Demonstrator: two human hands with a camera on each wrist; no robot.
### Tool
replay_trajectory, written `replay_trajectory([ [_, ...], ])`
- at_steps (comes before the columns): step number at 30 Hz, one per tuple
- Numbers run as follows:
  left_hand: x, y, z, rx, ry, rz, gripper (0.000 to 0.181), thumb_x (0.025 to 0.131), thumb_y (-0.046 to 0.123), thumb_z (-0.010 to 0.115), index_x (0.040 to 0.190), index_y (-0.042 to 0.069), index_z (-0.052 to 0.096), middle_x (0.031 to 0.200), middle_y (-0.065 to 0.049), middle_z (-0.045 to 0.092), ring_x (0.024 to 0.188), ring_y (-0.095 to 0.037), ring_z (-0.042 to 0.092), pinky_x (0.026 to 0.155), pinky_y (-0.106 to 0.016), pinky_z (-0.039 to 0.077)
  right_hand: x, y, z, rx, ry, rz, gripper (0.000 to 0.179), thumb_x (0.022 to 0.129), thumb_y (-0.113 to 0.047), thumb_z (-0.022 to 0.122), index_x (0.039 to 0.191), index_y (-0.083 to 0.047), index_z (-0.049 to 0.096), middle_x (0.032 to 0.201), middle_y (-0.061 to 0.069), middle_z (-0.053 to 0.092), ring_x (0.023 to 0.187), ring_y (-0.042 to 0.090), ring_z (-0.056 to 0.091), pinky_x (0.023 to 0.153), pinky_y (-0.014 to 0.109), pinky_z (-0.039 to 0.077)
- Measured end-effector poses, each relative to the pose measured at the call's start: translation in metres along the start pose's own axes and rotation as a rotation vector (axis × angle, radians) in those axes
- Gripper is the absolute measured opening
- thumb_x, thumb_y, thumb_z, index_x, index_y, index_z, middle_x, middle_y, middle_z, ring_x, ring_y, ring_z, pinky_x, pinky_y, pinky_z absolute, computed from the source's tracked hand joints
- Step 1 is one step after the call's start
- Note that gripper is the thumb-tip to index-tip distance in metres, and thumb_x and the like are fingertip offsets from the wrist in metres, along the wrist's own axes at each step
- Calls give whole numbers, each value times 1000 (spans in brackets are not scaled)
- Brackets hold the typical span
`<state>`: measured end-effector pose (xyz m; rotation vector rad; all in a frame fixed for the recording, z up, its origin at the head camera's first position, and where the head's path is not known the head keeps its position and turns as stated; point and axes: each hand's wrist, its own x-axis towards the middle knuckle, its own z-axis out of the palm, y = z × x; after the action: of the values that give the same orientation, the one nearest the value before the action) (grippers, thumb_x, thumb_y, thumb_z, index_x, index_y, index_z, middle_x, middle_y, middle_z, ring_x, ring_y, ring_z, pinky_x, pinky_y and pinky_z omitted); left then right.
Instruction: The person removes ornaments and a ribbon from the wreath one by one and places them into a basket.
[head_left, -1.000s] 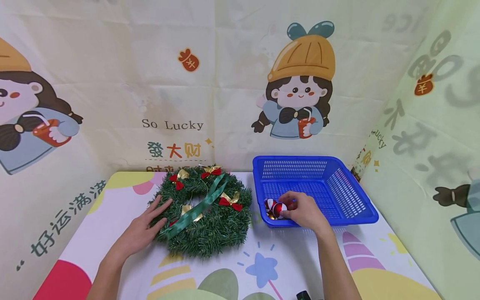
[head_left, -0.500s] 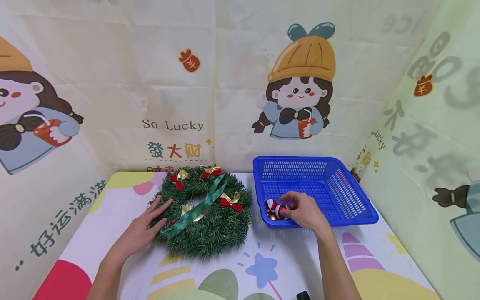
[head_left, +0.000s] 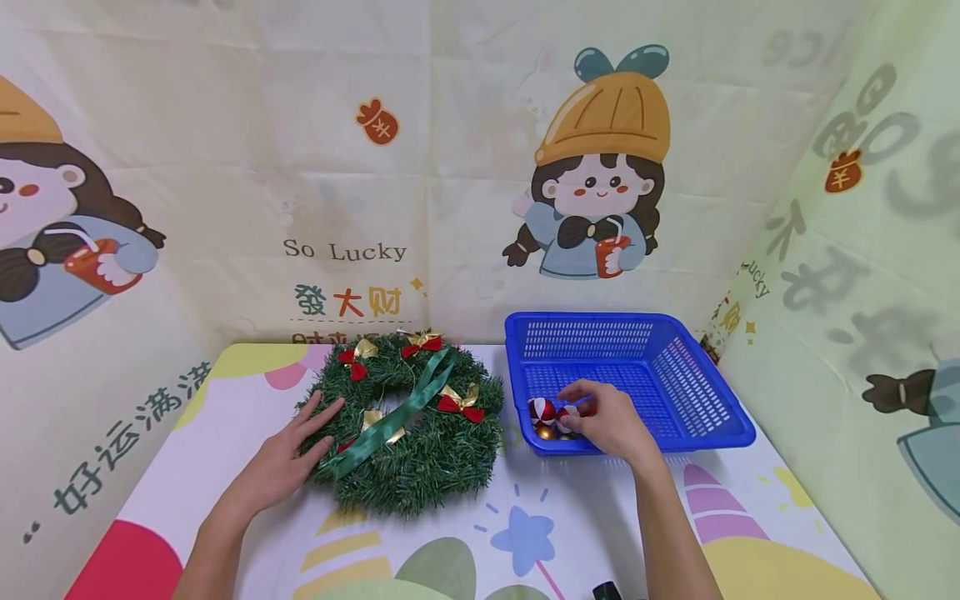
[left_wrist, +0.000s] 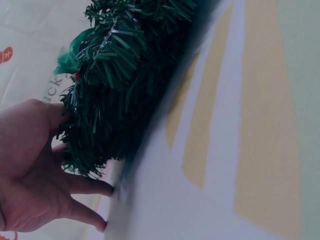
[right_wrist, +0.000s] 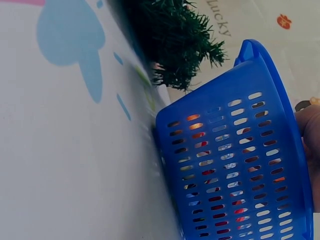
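Note:
A green wreath (head_left: 405,475) with red and gold bows and a green ribbon (head_left: 397,421) lies flat on the table. My left hand (head_left: 281,462) rests at its left edge, fingers spread; in the left wrist view that hand (left_wrist: 35,165) is beside the needles. My right hand (head_left: 611,421) reaches over the front rim of a blue basket (head_left: 637,443), thumb and fingers around a red-and-white bauble (head_left: 567,417). Another red-and-white bauble (head_left: 542,410) and a gold bauble (head_left: 546,432) lie just left of it. In the right wrist view the basket's slotted wall (right_wrist: 225,150) hides most of the contents.
The table (head_left: 450,542) has a printed cloth with coloured shapes. A small black object (head_left: 606,591) lies at its front edge. A printed curtain (head_left: 450,167) closes off the back and sides. The basket stands right of the wreath, near the back.
The red-and-white bauble has shifted right, in between the right thumb and fingers, uncovering more of the gold one. The left hand and the wreath have not moved.

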<state>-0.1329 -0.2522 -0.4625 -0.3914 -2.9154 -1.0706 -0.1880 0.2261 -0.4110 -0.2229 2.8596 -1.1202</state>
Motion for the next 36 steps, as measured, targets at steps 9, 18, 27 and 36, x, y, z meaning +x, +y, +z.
replay_trajectory([
  [9,1,0,0,5,3,3,57,111,32,53,164,19,37,171,-26,17,141,-67,32,105,-79,35,-2,-2,-1,8,3,-7,27,91,-12,80,118,-10,75,104,11,73,95,27,64,76,38,58],
  [18,0,0,1,14,7,-1,56,110,31,53,163,19,38,171,-26,18,140,-67,34,104,-78,37,-1,-3,-1,21,11,2,27,93,-13,78,120,-13,74,110,14,72,102,30,65,81,41,60],
  [27,0,-1,1,20,13,2,56,110,31,53,163,20,38,171,-26,18,140,-67,34,104,-79,36,0,-5,1,44,77,-66,33,95,-14,77,127,-16,72,130,16,71,117,36,69,93,49,60],
  [36,1,-2,2,19,16,-2,56,111,32,53,164,20,37,172,-25,18,140,-66,34,104,-78,37,4,-21,7,202,163,-170,32,96,-12,76,128,-16,72,128,9,72,113,31,71,98,51,59],
])
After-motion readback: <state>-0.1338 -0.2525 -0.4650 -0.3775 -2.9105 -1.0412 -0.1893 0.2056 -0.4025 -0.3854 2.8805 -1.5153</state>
